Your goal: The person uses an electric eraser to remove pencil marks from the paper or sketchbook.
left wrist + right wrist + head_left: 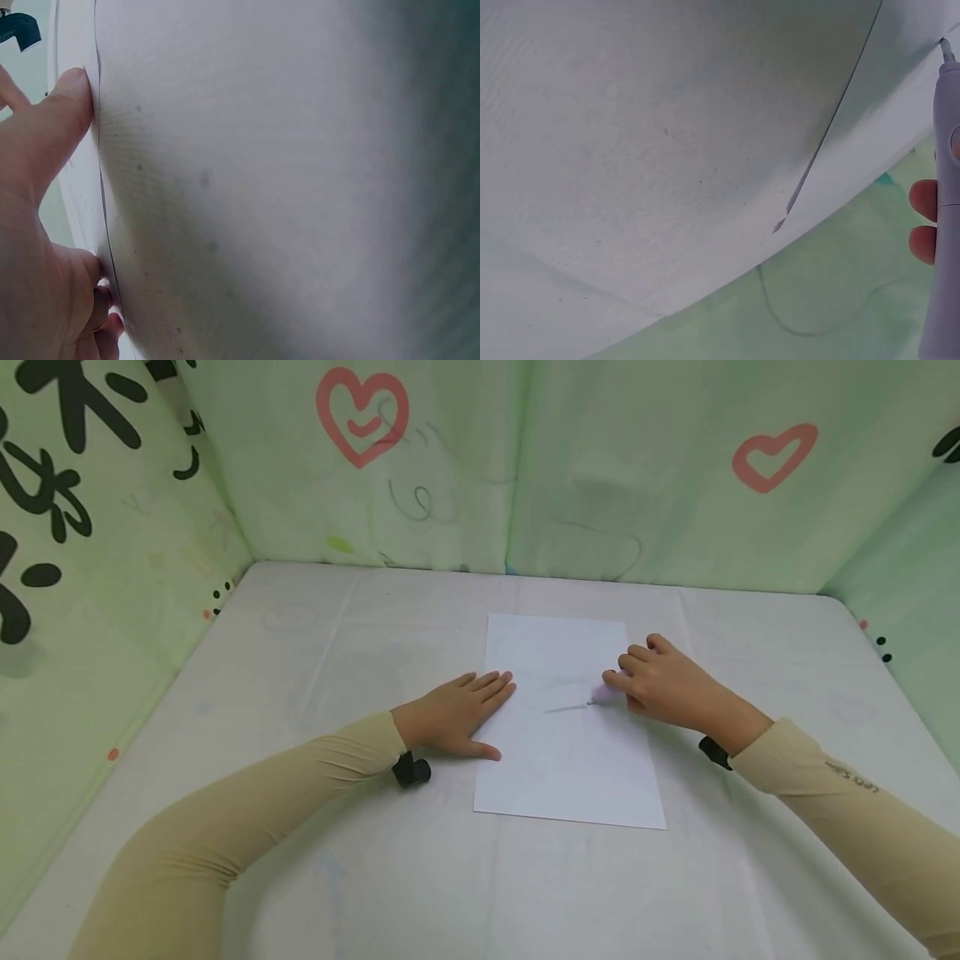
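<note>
A white sheet of paper (562, 777) lies on the table with a faint grey line (564, 709) across its middle. My left hand (457, 714) rests flat on the paper's left edge, fingers straight and thumb spread apart. In the left wrist view its thumb (71, 101) lies along that edge. My right hand (671, 685), over the paper's right side, grips a lavender pen-shaped tool (946, 180). The tool has a button on its body and a slim grey tip (946, 51). That tip is down at the paper, at the right end of the grey line.
A white cloth covers the table (360, 860). Green curtains (615, 468) with hearts and black characters stand along its back and sides. A black wrist camera (411, 770) sits under the left wrist, and another (715, 752) under the right.
</note>
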Available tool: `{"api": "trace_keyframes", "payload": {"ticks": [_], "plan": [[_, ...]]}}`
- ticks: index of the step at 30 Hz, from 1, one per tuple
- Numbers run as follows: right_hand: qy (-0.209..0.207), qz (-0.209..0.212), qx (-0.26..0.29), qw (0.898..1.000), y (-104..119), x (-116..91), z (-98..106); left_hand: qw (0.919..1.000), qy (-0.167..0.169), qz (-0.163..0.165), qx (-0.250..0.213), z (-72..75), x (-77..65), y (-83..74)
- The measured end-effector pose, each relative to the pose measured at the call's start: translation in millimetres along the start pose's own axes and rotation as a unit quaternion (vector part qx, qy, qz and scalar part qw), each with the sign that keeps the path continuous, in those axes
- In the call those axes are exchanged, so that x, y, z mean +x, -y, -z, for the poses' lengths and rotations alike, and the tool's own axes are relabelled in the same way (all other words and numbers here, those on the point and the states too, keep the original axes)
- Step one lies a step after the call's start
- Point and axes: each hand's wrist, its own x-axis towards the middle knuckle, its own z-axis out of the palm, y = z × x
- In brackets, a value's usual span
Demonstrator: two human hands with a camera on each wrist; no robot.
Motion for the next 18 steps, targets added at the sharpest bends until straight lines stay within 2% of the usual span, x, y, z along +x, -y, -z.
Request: {"api": "trace_keyframes", "payload": {"ticks": [8, 18], "plan": [[0.009, -0.005, 0.001, 1.0, 1.5, 0.3, 2.2, 0.9998, 0.014, 0.012, 0.005, 2.0, 0.4, -1.3], [0.015, -0.005, -0.006, 1.0, 2.8, 2.8, 3.6, 0.9999, 0.012, 0.012, 0.004, 1.9, -0.3, -2.0]]}}
